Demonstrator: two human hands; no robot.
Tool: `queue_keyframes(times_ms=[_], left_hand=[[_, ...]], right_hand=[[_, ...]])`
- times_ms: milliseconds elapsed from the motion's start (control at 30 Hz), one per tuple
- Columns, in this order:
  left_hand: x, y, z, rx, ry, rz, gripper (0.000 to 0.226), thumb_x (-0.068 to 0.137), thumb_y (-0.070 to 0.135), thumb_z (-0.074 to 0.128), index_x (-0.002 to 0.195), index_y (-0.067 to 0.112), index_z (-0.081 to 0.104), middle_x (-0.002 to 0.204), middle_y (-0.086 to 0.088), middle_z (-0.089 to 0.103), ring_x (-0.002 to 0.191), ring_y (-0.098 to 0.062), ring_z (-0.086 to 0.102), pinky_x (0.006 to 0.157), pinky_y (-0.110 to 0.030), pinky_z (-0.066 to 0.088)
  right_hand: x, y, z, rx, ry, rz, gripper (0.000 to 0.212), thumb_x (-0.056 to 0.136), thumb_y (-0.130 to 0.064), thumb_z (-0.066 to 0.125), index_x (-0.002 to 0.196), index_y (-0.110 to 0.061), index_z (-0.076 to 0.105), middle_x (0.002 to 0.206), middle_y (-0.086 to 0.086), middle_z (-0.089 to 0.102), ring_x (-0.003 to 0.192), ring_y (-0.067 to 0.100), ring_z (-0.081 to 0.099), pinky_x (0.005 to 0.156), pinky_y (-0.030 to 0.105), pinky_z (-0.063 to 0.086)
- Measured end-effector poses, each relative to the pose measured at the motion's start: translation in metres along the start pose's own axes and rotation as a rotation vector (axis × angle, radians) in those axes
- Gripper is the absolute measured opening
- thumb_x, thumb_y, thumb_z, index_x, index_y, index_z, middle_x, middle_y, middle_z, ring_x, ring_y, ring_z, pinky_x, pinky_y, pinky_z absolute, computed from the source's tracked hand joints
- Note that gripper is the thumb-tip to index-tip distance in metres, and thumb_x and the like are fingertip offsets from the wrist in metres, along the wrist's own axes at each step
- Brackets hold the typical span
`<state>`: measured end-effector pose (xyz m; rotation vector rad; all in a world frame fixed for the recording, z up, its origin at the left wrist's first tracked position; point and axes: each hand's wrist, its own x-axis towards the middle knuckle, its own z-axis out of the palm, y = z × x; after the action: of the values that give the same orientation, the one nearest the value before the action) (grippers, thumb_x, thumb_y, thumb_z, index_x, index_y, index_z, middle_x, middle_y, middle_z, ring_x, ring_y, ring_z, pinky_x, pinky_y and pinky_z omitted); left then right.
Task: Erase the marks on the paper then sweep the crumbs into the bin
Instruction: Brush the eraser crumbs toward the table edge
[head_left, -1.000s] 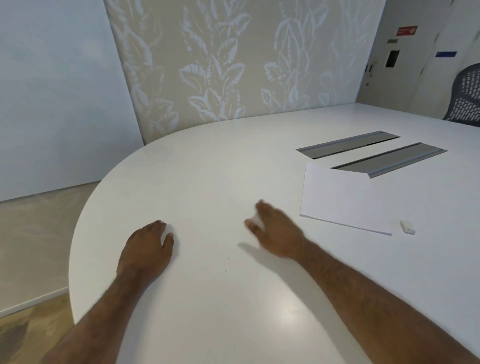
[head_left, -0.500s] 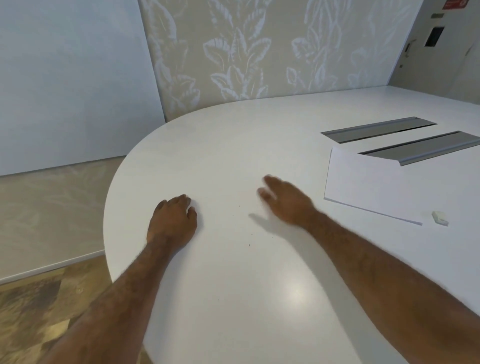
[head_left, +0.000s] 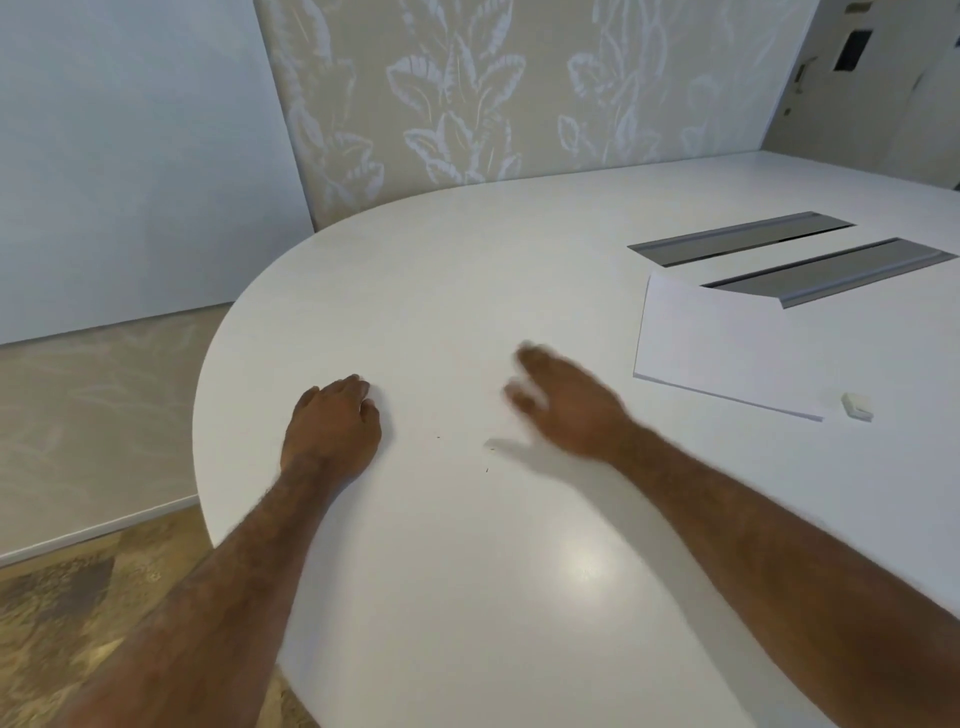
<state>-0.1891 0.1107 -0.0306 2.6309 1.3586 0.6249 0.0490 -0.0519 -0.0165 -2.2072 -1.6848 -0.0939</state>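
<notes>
A white sheet of paper (head_left: 727, 348) lies on the white table (head_left: 441, 270) at the right, with a small white eraser (head_left: 856, 406) just past its near right corner. My right hand (head_left: 566, 405) hovers blurred over the table left of the paper, fingers spread, holding nothing. My left hand (head_left: 332, 428) rests palm down near the table's left rim, fingers curled under. Two tiny dark crumbs (head_left: 487, 470) lie on the table between the hands. No bin is in view.
Two grey cable-slot covers (head_left: 743, 239) are set into the table behind the paper. The table's rounded edge drops to a patterned floor (head_left: 78, 597) on the left. A leaf-patterned wall panel (head_left: 493, 93) stands behind the table.
The view has shifted left and down, so the table rim and floor show more. My right hand has stayed over the table left of the paper, in blurred motion. My left hand stays planted.
</notes>
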Motion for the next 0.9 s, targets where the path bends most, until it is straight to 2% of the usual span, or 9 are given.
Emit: queue_keyframes(times_ms=[100, 267, 367, 433, 533, 633, 700, 767, 900], left_hand=[[-0.002, 0.000, 0.000, 0.028, -0.023, 0.001, 0.036, 0.095, 0.017, 0.040, 0.123, 0.008, 0.060, 0.131, -0.009, 0.063, 0.115, -0.031, 0.056, 0.110, -0.040, 0.033], [0.000, -0.003, -0.003, 0.035, 0.013, 0.013, 0.032, 0.094, 0.014, 0.044, 0.119, 0.006, 0.062, 0.125, -0.013, 0.066, 0.109, -0.034, 0.059, 0.103, -0.040, 0.038], [-0.001, -0.002, -0.002, 0.005, 0.010, -0.010, 0.032, 0.093, 0.014, 0.045, 0.119, 0.008, 0.063, 0.120, -0.015, 0.067, 0.107, -0.038, 0.059, 0.098, -0.042, 0.043], [-0.002, 0.000, -0.001, -0.014, -0.001, -0.020, 0.035, 0.093, 0.016, 0.045, 0.123, 0.009, 0.062, 0.124, -0.015, 0.066, 0.111, -0.039, 0.058, 0.100, -0.043, 0.042], [-0.001, 0.003, 0.000, -0.021, -0.013, -0.023, 0.036, 0.094, 0.017, 0.046, 0.126, 0.009, 0.061, 0.128, -0.013, 0.064, 0.115, -0.038, 0.057, 0.104, -0.042, 0.040], [-0.001, 0.004, 0.000, 0.002, -0.024, -0.020, 0.037, 0.094, 0.018, 0.046, 0.127, 0.008, 0.060, 0.128, -0.012, 0.064, 0.114, -0.036, 0.057, 0.104, -0.040, 0.039], [-0.002, 0.004, 0.001, 0.021, -0.035, -0.033, 0.037, 0.095, 0.019, 0.044, 0.128, 0.009, 0.059, 0.131, -0.011, 0.062, 0.115, -0.036, 0.057, 0.104, -0.039, 0.038], [-0.002, 0.003, 0.002, 0.028, -0.026, -0.034, 0.038, 0.096, 0.019, 0.043, 0.129, 0.009, 0.058, 0.133, -0.010, 0.061, 0.116, -0.035, 0.056, 0.104, -0.039, 0.038], [0.000, 0.001, 0.002, 0.026, -0.037, -0.044, 0.040, 0.096, 0.019, 0.041, 0.133, 0.010, 0.056, 0.139, -0.009, 0.057, 0.123, -0.033, 0.053, 0.107, -0.040, 0.037]], right_hand=[[0.011, 0.035, -0.008, -0.095, -0.169, 0.376, 0.085, 0.093, -0.066, 0.020, 0.151, -0.005, 0.016, 0.162, 0.009, 0.009, 0.149, 0.019, 0.008, 0.121, 0.034, 0.006], [0.000, -0.039, 0.022, -0.069, -0.208, 0.052, 0.088, 0.090, -0.070, 0.022, 0.151, -0.007, 0.017, 0.160, 0.010, 0.015, 0.148, 0.022, 0.014, 0.119, 0.033, 0.008], [-0.023, -0.095, 0.025, 0.123, -0.391, -0.094, 0.094, 0.085, -0.077, 0.015, 0.152, -0.013, 0.011, 0.162, 0.002, 0.007, 0.148, 0.014, 0.006, 0.116, 0.026, 0.001], [-0.029, -0.097, 0.010, 0.215, -0.398, -0.083, 0.090, 0.088, -0.074, 0.021, 0.153, -0.014, 0.008, 0.162, 0.001, 0.004, 0.148, 0.012, 0.003, 0.114, 0.023, -0.002], [-0.040, -0.061, -0.024, -0.010, -0.212, 0.073, 0.083, 0.094, -0.062, 0.029, 0.152, -0.006, 0.009, 0.162, 0.010, 0.003, 0.149, 0.019, 0.003, 0.120, 0.032, 0.003], [-0.077, -0.026, -0.040, -0.105, -0.358, 0.216, 0.098, 0.086, -0.075, 0.017, 0.152, -0.004, 0.002, 0.161, 0.012, -0.005, 0.149, 0.021, -0.005, 0.121, 0.036, 0.001], [-0.106, -0.024, -0.029, -0.178, -0.411, 0.162, 0.110, 0.075, -0.083, 0.005, 0.151, -0.004, -0.002, 0.161, 0.013, -0.008, 0.149, 0.023, -0.008, 0.120, 0.036, -0.002], [-0.116, -0.040, -0.009, -0.188, -0.332, 0.093, 0.114, 0.071, -0.085, -0.001, 0.151, -0.005, -0.003, 0.161, 0.013, -0.009, 0.148, 0.023, -0.010, 0.117, 0.035, -0.007], [-0.061, -0.080, 0.023, -0.127, -0.312, 0.004, 0.098, 0.083, -0.075, 0.009, 0.151, -0.006, -0.001, 0.161, 0.012, -0.006, 0.148, 0.021, -0.009, 0.118, 0.037, -0.007]])
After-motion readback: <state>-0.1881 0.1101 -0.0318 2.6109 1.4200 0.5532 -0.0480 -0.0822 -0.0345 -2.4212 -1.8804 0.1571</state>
